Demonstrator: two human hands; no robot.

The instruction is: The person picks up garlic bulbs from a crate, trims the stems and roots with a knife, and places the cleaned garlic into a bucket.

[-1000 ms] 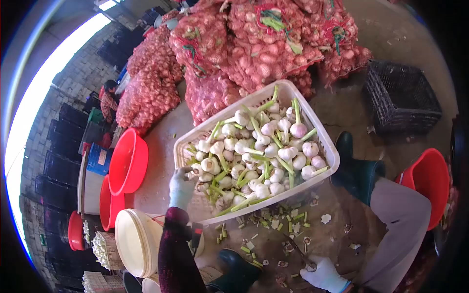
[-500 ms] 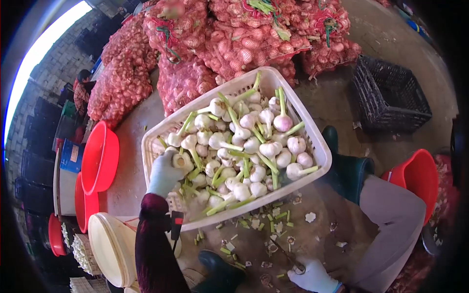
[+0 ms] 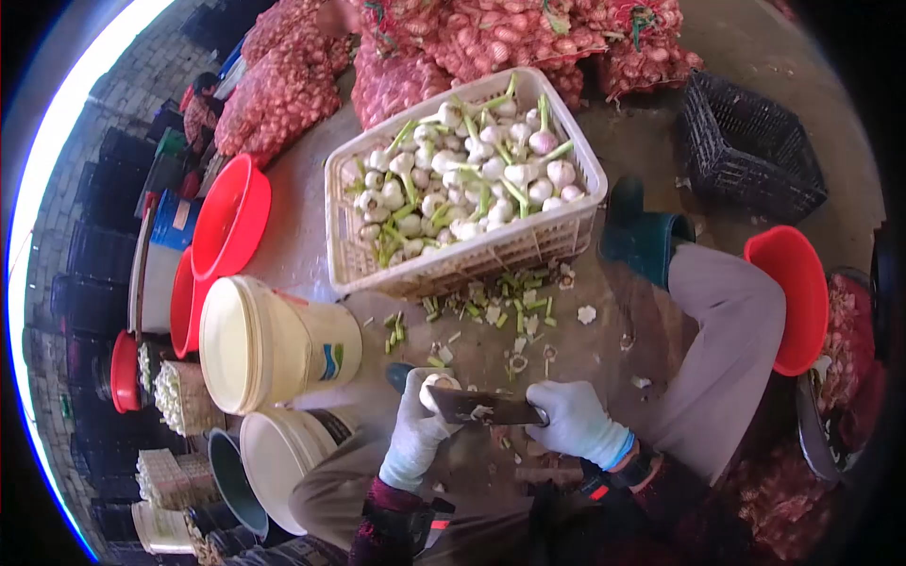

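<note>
My left hand (image 3: 415, 432), in a white glove, is closed around a garlic bulb (image 3: 437, 385) above my lap. The gloved right hand (image 3: 578, 418) grips a knife by its handle. Its broad dark blade (image 3: 486, 407) reaches left to the bulb, with small pale scraps stuck on it. Beyond both hands stands a white plastic crate (image 3: 453, 267) piled with garlic bulbs (image 3: 444, 179), many with green stems. Cut stems and root trimmings (image 3: 514, 311) lie on the floor between the crate and my hands.
Lidded buckets (image 3: 302, 340) stand at the left, beside red tubs (image 3: 236, 222). Net sacks of garlic (image 3: 510, 42) are heaped behind the crate. A black crate (image 3: 750, 146) and a red basin (image 3: 788, 302) are at the right. Another person (image 3: 200, 118) sits far left.
My left hand has come back from the crate with a garlic bulb. The right hand has raised the knife to meet it. My view has tilted down.
</note>
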